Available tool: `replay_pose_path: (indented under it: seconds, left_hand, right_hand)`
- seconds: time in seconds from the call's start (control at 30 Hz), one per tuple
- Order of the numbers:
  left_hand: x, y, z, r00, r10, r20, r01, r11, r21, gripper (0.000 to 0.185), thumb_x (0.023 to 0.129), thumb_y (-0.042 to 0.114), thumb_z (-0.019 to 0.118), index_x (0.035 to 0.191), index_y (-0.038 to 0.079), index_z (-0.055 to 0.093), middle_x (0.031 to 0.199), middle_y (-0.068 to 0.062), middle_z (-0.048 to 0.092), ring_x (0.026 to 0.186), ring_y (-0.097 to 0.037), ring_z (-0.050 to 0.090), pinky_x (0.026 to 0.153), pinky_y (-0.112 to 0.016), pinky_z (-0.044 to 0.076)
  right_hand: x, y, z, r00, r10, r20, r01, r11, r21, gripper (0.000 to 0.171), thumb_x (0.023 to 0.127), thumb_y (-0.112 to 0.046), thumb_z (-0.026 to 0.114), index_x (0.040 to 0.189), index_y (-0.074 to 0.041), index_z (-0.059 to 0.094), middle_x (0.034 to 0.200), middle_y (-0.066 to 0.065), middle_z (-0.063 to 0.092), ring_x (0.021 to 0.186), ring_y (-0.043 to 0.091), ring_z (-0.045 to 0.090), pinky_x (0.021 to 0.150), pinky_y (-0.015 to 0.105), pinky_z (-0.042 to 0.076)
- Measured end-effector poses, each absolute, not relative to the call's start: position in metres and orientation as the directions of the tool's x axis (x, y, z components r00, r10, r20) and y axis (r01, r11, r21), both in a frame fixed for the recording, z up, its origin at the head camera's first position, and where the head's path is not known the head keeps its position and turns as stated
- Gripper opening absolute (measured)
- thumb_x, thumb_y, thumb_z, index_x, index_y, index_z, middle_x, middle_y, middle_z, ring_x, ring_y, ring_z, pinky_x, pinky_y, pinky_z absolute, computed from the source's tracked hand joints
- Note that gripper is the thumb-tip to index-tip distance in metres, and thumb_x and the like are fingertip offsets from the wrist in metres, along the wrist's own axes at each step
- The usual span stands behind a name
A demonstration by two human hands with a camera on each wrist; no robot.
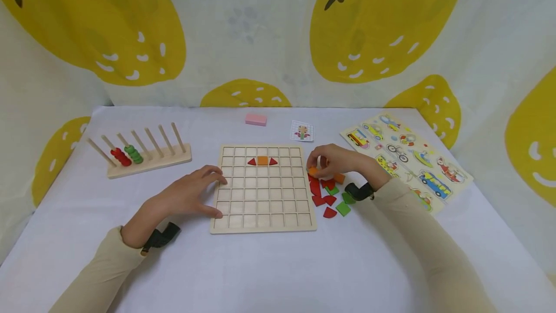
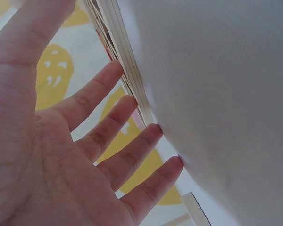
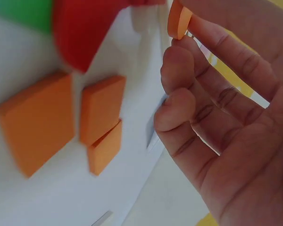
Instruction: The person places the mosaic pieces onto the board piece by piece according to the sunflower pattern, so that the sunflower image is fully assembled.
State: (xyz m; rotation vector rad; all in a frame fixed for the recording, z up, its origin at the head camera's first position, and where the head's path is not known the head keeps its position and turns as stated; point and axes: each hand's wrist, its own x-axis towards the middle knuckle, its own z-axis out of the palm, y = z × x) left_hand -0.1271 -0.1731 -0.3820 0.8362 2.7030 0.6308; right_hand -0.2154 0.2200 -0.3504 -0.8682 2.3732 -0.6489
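Observation:
A wooden grid board [image 1: 264, 203] lies flat in front of me. Near its far edge an orange square [image 1: 262, 160] sits between two red triangles [image 1: 252, 161]. My left hand [image 1: 187, 191] rests at the board's left edge, its fingers spread along the side. Over the loose pieces to the right, my right hand [image 1: 336, 159] pinches an orange piece [image 3: 179, 21] between thumb and fingertips; its full outline is partly hidden. Below that hand are orange pieces [image 3: 40, 122], red pieces [image 1: 329, 212] and green pieces [image 1: 343, 208].
A peg stand [image 1: 149, 162] with red and green beads stands at the left. Behind the board are a pink block [image 1: 256, 119] and a small pattern card [image 1: 301, 130]. A picture puzzle board [image 1: 408, 158] lies at the right, partly behind the right forearm.

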Motion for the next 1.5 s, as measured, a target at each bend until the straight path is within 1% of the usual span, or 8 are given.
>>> replay_pose_path:
  seconds: [0.13,0.37,0.53,0.83,0.97,1.07,1.23,1.5]
  left_hand:
    - [-0.127,-0.174,-0.383,-0.811,0.575,-0.110,0.467,0.749,0.470,0.071,0.072,0.052,0.082,0.126,0.014,0.056,0.141,-0.014,0.043,0.126,-0.041,0.047,0.098,-0.061,0.040]
    - [-0.128,-0.174,-0.385,-0.815,0.569,-0.110,0.461,0.751,0.473,0.071,0.072,0.049,0.083,0.127,0.014,0.056,0.142,-0.013,0.043,0.127,-0.039,0.046,0.099,-0.060,0.039]
    - [-0.128,-0.174,-0.384,-0.815,0.569,-0.110,0.462,0.753,0.469,0.071,0.071,0.051,0.083,0.127,0.014,0.056,0.142,-0.013,0.043,0.127,-0.039,0.046,0.099,-0.059,0.040]
    - [-0.129,-0.173,-0.383,-0.818,0.563,-0.117,0.452,0.755,0.475,0.071,0.072,0.049,0.083,0.128,0.014,0.056,0.143,-0.013,0.042,0.130,-0.038,0.044,0.101,-0.059,0.039]
    - [-0.129,-0.172,-0.383,-0.819,0.561,-0.123,0.448,0.758,0.475,0.072,0.072,0.049,0.083,0.128,0.014,0.056,0.144,-0.013,0.042,0.131,-0.038,0.043,0.101,-0.058,0.039]
    - [-0.129,-0.172,-0.383,-0.820,0.558,-0.123,0.446,0.760,0.474,0.071,0.072,0.049,0.083,0.128,0.015,0.056,0.143,-0.012,0.042,0.131,-0.038,0.043,0.101,-0.058,0.039]
    - [-0.129,-0.173,-0.383,-0.817,0.565,-0.116,0.454,0.754,0.474,0.071,0.072,0.051,0.082,0.127,0.014,0.056,0.142,-0.013,0.043,0.129,-0.039,0.045,0.100,-0.059,0.039]
    - [-0.128,-0.172,-0.384,-0.816,0.567,-0.115,0.455,0.752,0.478,0.071,0.072,0.050,0.083,0.127,0.014,0.056,0.142,-0.012,0.043,0.128,-0.037,0.046,0.101,-0.057,0.040]
  right_hand:
    - [-0.217,0.210,-0.352,-0.626,-0.725,-0.286,-0.471,0.645,-0.602,0.021,0.087,-0.010,0.073,0.107,-0.005,0.066,0.101,0.006,0.062,0.083,0.019,0.055,0.071,0.027,0.050]
    - [-0.219,0.187,-0.355,-0.595,-0.754,-0.277,-0.505,0.619,-0.601,0.025,0.086,-0.012,0.075,0.109,-0.007,0.067,0.102,0.004,0.061,0.085,0.018,0.055,0.075,0.028,0.050]
    - [-0.221,0.169,-0.357,-0.574,-0.776,-0.263,-0.530,0.596,-0.603,0.024,0.087,-0.012,0.074,0.109,-0.008,0.067,0.103,0.003,0.062,0.086,0.017,0.055,0.077,0.027,0.050]
    - [-0.225,0.144,-0.362,-0.529,-0.825,-0.200,-0.568,0.519,-0.639,0.023,0.087,-0.011,0.074,0.108,-0.006,0.068,0.106,0.006,0.062,0.083,0.017,0.055,0.076,0.026,0.049]
    - [-0.225,0.136,-0.366,-0.529,-0.834,-0.155,-0.595,0.496,-0.633,0.022,0.087,-0.012,0.074,0.107,-0.007,0.068,0.104,0.005,0.062,0.082,0.016,0.055,0.075,0.025,0.048]
    - [-0.225,0.131,-0.369,-0.544,-0.829,-0.128,-0.606,0.494,-0.623,0.018,0.087,-0.011,0.073,0.104,-0.007,0.068,0.101,0.004,0.062,0.080,0.016,0.054,0.073,0.025,0.047]
    - [-0.225,0.125,-0.372,-0.554,-0.823,-0.128,-0.607,0.504,-0.615,0.013,0.087,-0.010,0.073,0.100,-0.007,0.070,0.097,0.004,0.062,0.081,0.016,0.052,0.073,0.023,0.046]
    - [-0.222,0.115,-0.375,-0.565,-0.821,-0.077,-0.645,0.498,-0.579,0.010,0.088,-0.009,0.072,0.097,-0.005,0.071,0.096,0.006,0.064,0.080,0.018,0.055,0.073,0.023,0.046]
